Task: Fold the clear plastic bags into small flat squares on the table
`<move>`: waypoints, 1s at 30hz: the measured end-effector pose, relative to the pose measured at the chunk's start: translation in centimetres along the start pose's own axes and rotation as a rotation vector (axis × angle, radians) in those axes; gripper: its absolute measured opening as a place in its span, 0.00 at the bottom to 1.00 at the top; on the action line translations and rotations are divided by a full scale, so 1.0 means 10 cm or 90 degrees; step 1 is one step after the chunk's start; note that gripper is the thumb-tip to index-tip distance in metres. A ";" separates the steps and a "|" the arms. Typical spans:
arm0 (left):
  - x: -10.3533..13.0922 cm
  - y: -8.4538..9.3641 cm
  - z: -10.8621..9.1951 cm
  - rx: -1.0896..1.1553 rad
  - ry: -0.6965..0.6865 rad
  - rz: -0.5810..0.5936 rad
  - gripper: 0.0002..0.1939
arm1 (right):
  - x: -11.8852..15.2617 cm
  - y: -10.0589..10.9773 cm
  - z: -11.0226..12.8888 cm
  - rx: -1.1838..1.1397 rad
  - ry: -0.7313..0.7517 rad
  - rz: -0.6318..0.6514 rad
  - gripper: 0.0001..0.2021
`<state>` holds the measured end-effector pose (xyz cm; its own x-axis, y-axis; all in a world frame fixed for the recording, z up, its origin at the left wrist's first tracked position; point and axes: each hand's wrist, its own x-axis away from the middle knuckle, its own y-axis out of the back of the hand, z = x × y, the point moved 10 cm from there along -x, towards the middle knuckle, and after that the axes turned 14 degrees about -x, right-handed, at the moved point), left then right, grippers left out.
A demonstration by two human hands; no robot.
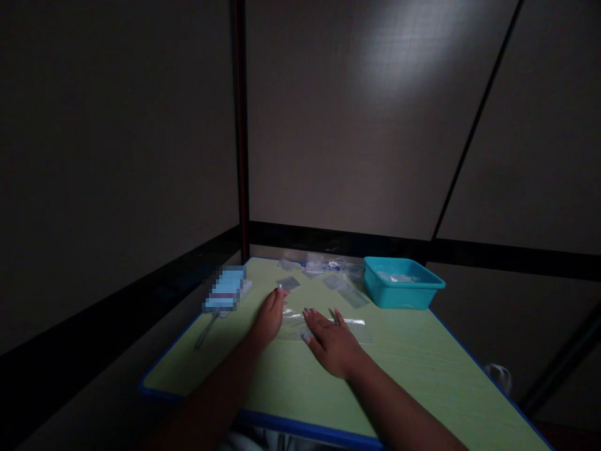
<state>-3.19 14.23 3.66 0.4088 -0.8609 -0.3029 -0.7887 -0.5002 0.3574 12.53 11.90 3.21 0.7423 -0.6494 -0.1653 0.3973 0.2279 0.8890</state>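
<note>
A clear plastic bag (pixel 364 333) lies flat across the middle of the green table (pixel 300 394). My right hand (pixel 331 341) presses down on it with fingers spread. At the bag's left end stands my left hand (pixel 271 313), on edge, its thumb up near the far side; its other fingers are mostly hidden behind the palm, so its grip cannot be made out. Just beyond my left hand is a small clear packet (pixel 288 284). Further clear packets (pixel 353 295) are scattered between my hands and the far edge.
A turquoise basin (pixel 404 294) with clear plastic inside stands at the back right. At the left edge lies a phone (pixel 225 289), blurred out, with a strap (pixel 206 332). Crumpled plastic (pixel 334 264) sits along the far edge, near the wall (pixel 328 125).
</note>
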 end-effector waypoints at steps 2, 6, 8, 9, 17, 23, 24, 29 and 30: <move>0.02 -0.01 -0.03 -0.005 -0.008 0.006 0.27 | 0.00 0.01 0.00 0.000 0.001 -0.001 0.26; 0.04 -0.01 -0.07 -0.011 -0.008 0.013 0.28 | 0.01 0.01 0.00 -0.003 -0.003 0.003 0.26; 0.05 0.00 -0.08 -0.015 -0.005 0.012 0.28 | 0.01 0.00 -0.01 -0.006 -0.004 0.003 0.26; 0.05 0.00 -0.08 -0.017 -0.004 0.014 0.28 | 0.00 0.00 -0.01 -0.007 -0.004 0.003 0.26; 0.07 -0.04 -0.09 -0.041 0.003 0.043 0.28 | 0.00 0.00 -0.01 -0.019 0.000 -0.006 0.26; 0.07 -0.03 -0.12 -0.070 -0.010 0.041 0.27 | 0.00 0.01 -0.01 -0.011 -0.011 0.005 0.26; 0.07 -0.04 -0.12 -0.075 -0.012 0.040 0.27 | 0.00 0.02 0.00 -0.009 -0.012 0.003 0.26; 0.05 -0.07 -0.07 -0.091 -0.027 0.045 0.27 | 0.00 0.08 0.07 -0.012 0.011 -0.014 0.25; 0.05 -0.07 -0.07 -0.094 -0.032 0.045 0.27 | 0.00 0.07 0.09 -0.015 0.021 -0.009 0.25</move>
<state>-2.10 14.07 3.90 0.3289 -0.8905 -0.3144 -0.7368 -0.4502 0.5044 12.35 11.42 4.24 0.7535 -0.6286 -0.1925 0.4208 0.2362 0.8759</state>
